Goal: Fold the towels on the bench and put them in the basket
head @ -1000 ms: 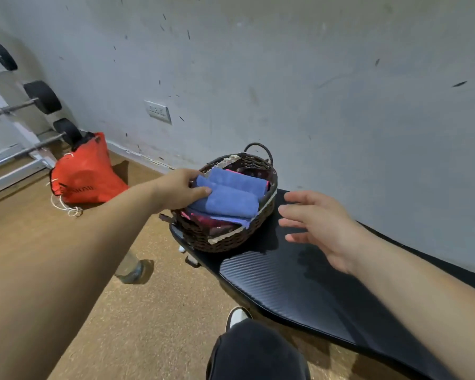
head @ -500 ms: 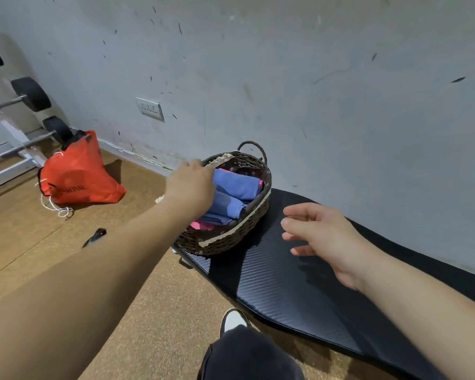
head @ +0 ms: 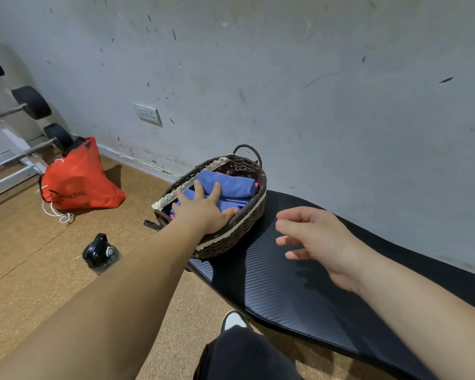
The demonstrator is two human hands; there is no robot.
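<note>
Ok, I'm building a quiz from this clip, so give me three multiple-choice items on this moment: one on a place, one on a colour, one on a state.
1. Where does the wicker basket stand?
A. on a chair
B. on the end of the black bench
C. on a shelf

2. What colour is the top folded towel in the basket?
A. blue
B. green
C. white

3. How is the left hand?
A. curled into a fist in the air
B. fingers spread flat on the towels in the basket
C. hanging at the person's side

Answers:
1 B, the basket's base rests on the bench pad by the wall.
2 A, the towel on top is plainly blue, with a pink edge of something showing beside it.
3 B, the straight fingers lie across the blue towels inside the rim.
</note>
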